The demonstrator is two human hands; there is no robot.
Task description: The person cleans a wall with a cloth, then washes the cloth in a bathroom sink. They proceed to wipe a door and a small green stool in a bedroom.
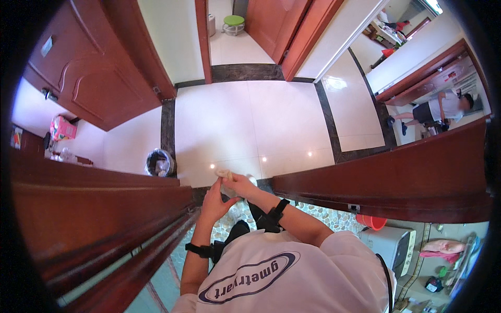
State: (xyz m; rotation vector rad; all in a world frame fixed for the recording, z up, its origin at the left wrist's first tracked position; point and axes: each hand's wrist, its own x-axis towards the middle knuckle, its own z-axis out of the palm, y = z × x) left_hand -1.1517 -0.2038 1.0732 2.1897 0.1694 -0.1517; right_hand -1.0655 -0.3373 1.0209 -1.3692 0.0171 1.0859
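My right hand is closed on a small cream, crumpled cloth-like thing, held out in front of me near the doorway. Its exact kind is too small to make out. Just below and to the left is my left hand, its fingers stretched up toward the cloth-like thing and its thumb spread apart. The left fingertips reach close to the right hand's fingers; whether they touch the cloth-like thing cannot be told.
I stand in a doorway between a brown door frame and an open door. A lined waste bin stands ahead left. Further off are another brown door, a green-topped stool and a person at right. A washing machine stands behind right.
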